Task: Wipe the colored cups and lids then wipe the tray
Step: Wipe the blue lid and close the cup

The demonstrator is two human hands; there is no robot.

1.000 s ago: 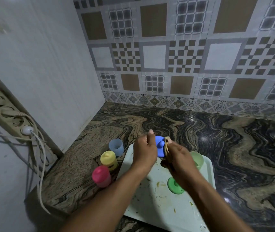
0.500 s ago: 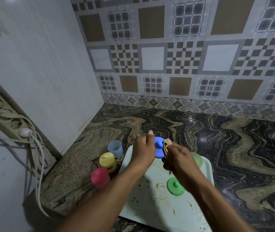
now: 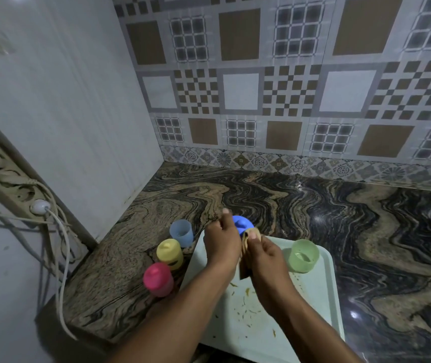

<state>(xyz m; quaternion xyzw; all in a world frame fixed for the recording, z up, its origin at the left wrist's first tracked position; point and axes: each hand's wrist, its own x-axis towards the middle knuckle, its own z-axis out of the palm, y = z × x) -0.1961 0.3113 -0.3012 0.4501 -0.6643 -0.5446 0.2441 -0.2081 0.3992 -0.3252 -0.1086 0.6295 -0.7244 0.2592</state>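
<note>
My left hand [image 3: 221,241] holds a blue lid [image 3: 243,224] above the far left corner of the pale green tray [image 3: 324,292]. My right hand [image 3: 261,255] presses a tan cloth [image 3: 246,238] against that lid. An open green cup [image 3: 303,255] stands on the tray at its far right. On the counter left of the tray stand an open light-blue cup [image 3: 181,232], a yellow cup with its lid on [image 3: 170,253] and a pink cup with its lid on [image 3: 158,278]. Food crumbs dot the tray. My right arm hides the green lid.
The marbled stone counter [image 3: 301,203] ends at a tiled back wall and a white wall on the left. A power strip [image 3: 7,179] with a white plug and dangling cables hangs at the left, beyond the counter's edge.
The cloth hand has slid down against the blue lid. The green lid on the tray, visible before, is now covered by my right arm.
</note>
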